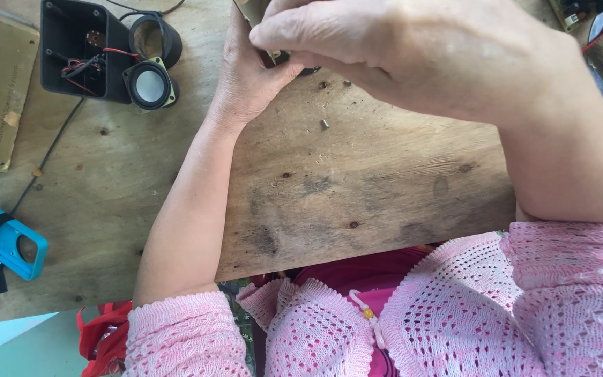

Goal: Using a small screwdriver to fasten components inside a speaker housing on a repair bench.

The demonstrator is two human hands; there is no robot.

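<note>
The wooden worktop point(357, 188) is carrying everything. Both hands are meeting at its far edge — the right hand point(413, 52) is closing over a small dark part point(294, 66), the left hand point(249, 77) is pinching it from the other side, probably to steady it; what the part is I cannot tell. To the left an open black speaker box point(78, 49) is lying with red and black wires inside, its round speaker point(149, 85) resting out beside it. A tiny screw point(324, 124) is lying just below the hands.

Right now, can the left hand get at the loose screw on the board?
Probably yes. The screw lies bare on the wooden board, just below the left hand, nothing between them. But both hands are busy on a small dark part.
</note>
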